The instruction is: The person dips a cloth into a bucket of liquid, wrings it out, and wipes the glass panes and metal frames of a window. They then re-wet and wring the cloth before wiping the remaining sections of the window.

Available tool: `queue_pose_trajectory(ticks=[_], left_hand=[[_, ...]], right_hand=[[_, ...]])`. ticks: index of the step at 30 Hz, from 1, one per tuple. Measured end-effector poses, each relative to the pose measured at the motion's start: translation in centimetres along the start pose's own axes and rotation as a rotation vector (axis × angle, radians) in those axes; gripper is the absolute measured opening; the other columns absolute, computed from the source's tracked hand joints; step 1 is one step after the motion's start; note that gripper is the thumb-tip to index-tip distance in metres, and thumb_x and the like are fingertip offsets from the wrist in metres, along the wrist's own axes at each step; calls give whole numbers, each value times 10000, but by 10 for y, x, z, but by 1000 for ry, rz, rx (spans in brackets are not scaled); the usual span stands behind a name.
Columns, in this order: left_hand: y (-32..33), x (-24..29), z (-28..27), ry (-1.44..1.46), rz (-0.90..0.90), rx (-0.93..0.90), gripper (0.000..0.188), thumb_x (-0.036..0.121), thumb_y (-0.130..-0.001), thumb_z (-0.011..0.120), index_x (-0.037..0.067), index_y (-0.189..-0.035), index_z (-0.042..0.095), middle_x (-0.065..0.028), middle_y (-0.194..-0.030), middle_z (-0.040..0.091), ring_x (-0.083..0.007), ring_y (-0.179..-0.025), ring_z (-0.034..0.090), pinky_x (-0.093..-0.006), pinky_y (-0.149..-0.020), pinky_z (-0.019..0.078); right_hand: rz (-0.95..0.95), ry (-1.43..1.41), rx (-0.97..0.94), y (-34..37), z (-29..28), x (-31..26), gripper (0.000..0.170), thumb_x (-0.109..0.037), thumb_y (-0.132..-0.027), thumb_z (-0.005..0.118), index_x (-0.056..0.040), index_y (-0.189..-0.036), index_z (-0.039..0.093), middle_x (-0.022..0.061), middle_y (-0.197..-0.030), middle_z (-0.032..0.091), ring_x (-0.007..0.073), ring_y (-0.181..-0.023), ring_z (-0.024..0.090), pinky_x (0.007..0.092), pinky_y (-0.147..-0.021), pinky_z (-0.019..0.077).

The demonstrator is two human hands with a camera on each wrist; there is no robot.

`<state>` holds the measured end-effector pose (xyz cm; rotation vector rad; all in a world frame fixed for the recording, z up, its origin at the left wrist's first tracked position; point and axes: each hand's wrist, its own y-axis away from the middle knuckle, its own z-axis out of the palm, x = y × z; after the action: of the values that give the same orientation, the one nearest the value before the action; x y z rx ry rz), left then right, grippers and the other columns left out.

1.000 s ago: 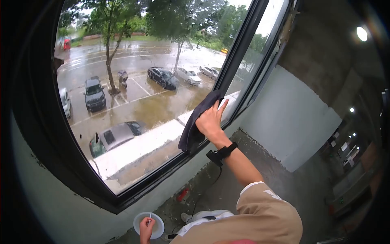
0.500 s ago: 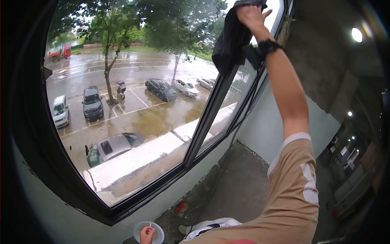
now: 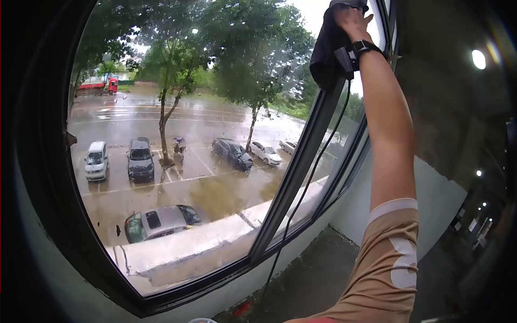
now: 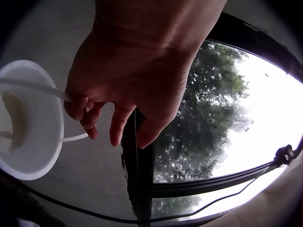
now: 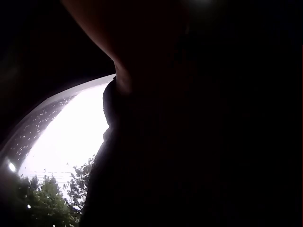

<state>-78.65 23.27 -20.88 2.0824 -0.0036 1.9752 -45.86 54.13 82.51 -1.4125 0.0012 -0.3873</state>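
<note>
High on the window's upright bar, my right hand [image 3: 353,22] presses a dark cloth [image 3: 327,51], which hangs down over the bar. In the right wrist view the hand [image 5: 137,42] and cloth are mostly too dark to make out. The left wrist view has my left hand [image 4: 130,85] with its ring and little fingers curled round the white handle [image 4: 35,86] of a white bucket [image 4: 56,123]. Its other fingers point loosely down. Only the bucket's rim [image 3: 202,321] shows at the bottom of the head view.
The black window frame [image 3: 253,259] surrounds wet glass, with parked cars and trees outside. A thin black cable [image 3: 301,199] hangs from the right wrist across the window's right part. A pale wall [image 3: 441,199] stands at the right.
My right hand has carried the cloth from low on the glass up the upright bar, staying high lately. The view has shifted, and my left hand has dropped out of the head view.
</note>
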Motion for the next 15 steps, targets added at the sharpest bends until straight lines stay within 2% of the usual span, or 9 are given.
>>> queue_pose_trajectory(ticks=[1, 2, 4, 5, 6, 8, 9, 13, 15], left_hand=[[-3, 4, -1, 6, 6, -1, 319, 282, -935, 624, 19, -1110, 660, -104, -964, 687, -197, -914, 636, -338, -828, 498], [-5, 8, -3, 9, 13, -5, 316, 280, -934, 626, 19, -1109, 660, -101, -960, 685, -195, -910, 634, -337, -824, 498], [-11, 15, -2, 22, 27, -13, 312, 276, -932, 630, 20, -1107, 660, -97, -951, 683, -192, -902, 631, -334, -817, 498], [-14, 18, -3, 25, 34, -15, 310, 274, -931, 632, 20, -1107, 660, -95, -947, 681, -190, -899, 630, -333, -813, 497], [-19, 20, -6, 25, 43, -16, 308, 272, -930, 634, 20, -1106, 660, -92, -943, 680, -188, -895, 628, -331, -810, 497], [-23, 24, -14, 24, 55, -20, 304, 268, -928, 638, 21, -1104, 660, -88, -934, 677, -184, -887, 626, -329, -802, 497], [-29, 28, -15, 27, 68, -21, 301, 266, -927, 639, 22, -1103, 660, -86, -930, 676, -182, -883, 624, -327, -799, 497], [-46, 40, -2, 71, 109, 2, 293, 257, -924, 647, 23, -1100, 660, -77, -913, 670, -175, -867, 619, -322, -784, 496], [-55, 48, 0, 85, 132, 28, 289, 253, -922, 651, 24, -1099, 661, -72, -905, 668, -171, -859, 616, -319, -777, 495]], right_hand=[[20, 48, -155, 8, -20, -7, 444, -252, -892, 422, 29, -1075, 713, 268, -1180, 648, 393, -1281, 503, 630, -1150, 140], [23, 54, -157, 10, -21, 1, 444, -252, -892, 422, 29, -1075, 713, 268, -1180, 648, 393, -1281, 503, 630, -1150, 140], [-317, 407, -220, 16, -15, 22, 563, -517, -923, 476, -47, -1154, 682, 157, -1268, 632, 378, -1362, 417, 722, -1126, 44], [-323, 431, -147, 27, -11, 24, 558, -529, -915, 488, -65, -1155, 683, 130, -1278, 627, 345, -1352, 434, 684, -1150, 80], [-316, 435, -149, 33, -23, 19, 558, -529, -915, 488, -65, -1155, 683, 130, -1278, 627, 345, -1352, 434, 684, -1150, 80], [-288, 463, -454, 49, -44, 5, 555, -518, -918, 485, -75, -1203, 659, 130, -1335, 590, 353, -1379, 400, 694, -1145, 80], [-260, 550, -474, 56, -49, 0, 601, -492, -880, 602, -102, -1335, 564, 49, -1379, 561, 247, -1407, 371, 685, -1157, 85], [-244, 464, -404, 34, -29, 7, 581, -525, -896, 550, -120, -1311, 581, 69, -1366, 568, 261, -1397, 387, 698, -1149, 66], [-149, 347, -495, 18, -39, 7, 546, -543, -926, 476, -155, -1293, 590, 73, -1377, 561, 269, -1386, 403, 707, -1142, 54]])
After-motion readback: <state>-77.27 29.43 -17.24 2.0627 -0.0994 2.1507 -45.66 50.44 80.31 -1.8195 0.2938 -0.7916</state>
